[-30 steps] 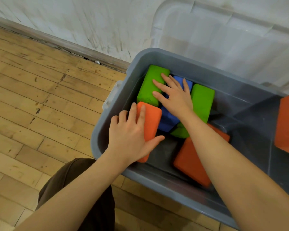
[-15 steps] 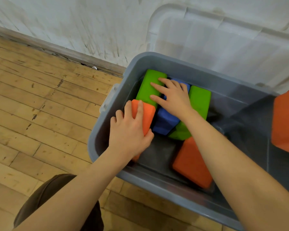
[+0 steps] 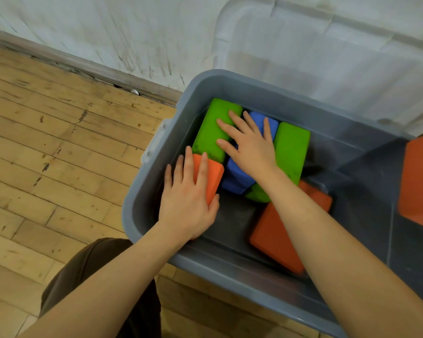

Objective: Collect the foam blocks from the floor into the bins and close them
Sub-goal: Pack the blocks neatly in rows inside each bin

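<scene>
A grey plastic bin [image 3: 142, 206] stands on the wooden floor against the wall. Inside it stand a green foam block [image 3: 210, 132], a blue block [image 3: 235, 176] and a second green block [image 3: 291, 147]. My left hand [image 3: 188, 201] lies flat on an orange block [image 3: 214, 176] at the bin's left side, thumb along its right face. My right hand [image 3: 247, 145] rests with spread, straight fingers across the left green block and the blue block. Another orange block [image 3: 271, 235] lies on the bin's bottom, partly under my right forearm.
The bin's white translucent lid [image 3: 327, 45] leans upright against the wall behind it. A further orange block [image 3: 420, 181] shows at the right edge. A white latch handle [image 3: 154, 140] sticks out on the bin's left rim. My knee in dark trousers [image 3: 95, 276] is below.
My left hand has pushed the orange block further in against the green block, and its thumb has drawn in beside it. My right hand stays on the green and blue blocks.
</scene>
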A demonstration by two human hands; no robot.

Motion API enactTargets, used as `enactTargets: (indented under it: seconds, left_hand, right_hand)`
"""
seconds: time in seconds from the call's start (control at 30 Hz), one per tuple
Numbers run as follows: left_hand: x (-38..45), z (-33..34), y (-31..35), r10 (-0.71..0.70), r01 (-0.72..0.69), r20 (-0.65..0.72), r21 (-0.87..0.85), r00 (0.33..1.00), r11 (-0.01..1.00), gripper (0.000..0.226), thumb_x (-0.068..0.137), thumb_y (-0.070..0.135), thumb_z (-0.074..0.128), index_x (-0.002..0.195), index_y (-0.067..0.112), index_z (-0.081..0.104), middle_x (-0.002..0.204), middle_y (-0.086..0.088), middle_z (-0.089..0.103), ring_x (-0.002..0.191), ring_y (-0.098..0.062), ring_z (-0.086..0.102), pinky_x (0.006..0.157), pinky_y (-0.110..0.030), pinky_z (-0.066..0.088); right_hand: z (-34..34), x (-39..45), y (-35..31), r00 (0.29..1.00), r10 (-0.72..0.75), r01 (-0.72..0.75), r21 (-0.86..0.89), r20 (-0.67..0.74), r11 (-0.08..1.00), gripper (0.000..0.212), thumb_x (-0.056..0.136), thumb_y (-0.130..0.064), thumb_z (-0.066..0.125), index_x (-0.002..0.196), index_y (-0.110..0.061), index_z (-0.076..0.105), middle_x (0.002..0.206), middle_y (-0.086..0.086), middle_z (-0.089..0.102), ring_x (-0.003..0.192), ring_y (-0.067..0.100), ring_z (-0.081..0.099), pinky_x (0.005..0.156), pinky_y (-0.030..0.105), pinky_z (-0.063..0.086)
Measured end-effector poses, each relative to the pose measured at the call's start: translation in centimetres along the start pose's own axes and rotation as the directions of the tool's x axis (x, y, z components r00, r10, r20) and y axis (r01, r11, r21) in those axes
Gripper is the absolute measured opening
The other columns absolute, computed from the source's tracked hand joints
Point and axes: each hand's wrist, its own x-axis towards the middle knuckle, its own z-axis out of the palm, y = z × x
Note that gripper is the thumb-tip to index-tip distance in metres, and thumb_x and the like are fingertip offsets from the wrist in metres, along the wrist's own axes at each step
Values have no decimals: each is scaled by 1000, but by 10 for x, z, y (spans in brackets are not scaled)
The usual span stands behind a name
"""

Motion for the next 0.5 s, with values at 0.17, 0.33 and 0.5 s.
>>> enactTargets:
  seconds: [0.17,0.33,0.5]
  left_hand:
    - [3,6,-6,-17,17,23,-6,1000,1000,81,82,50,42,147,6,24,149,-29,21,128,-44,38,107,-54,28]
    - [6,8,-9,-2,1,8,18,1000,1000,82,82,58,32,147,8,26,150,-27,22,131,-44,35,108,-53,26]
    - [4,1,1,16,-16,-2,19,1000,1000,83,83,61,14,150,12,15,157,-16,8,141,-37,15,113,-53,9]
  right_hand:
    - [-6,4,-10,998,-11,9,36,62,999,50,97,-51,36,145,-39,30,158,-8,15,146,18,5,114,47,-9]
    - [-18,-23,2,994,-65,75,108,-92,991,45,97,-40,43,139,-27,45,152,2,33,141,26,26,115,43,11]
    - [-31,-90,32,917,28,51,185,-399,981,41,91,-34,46,121,-12,62,125,8,60,111,29,56,92,35,37]
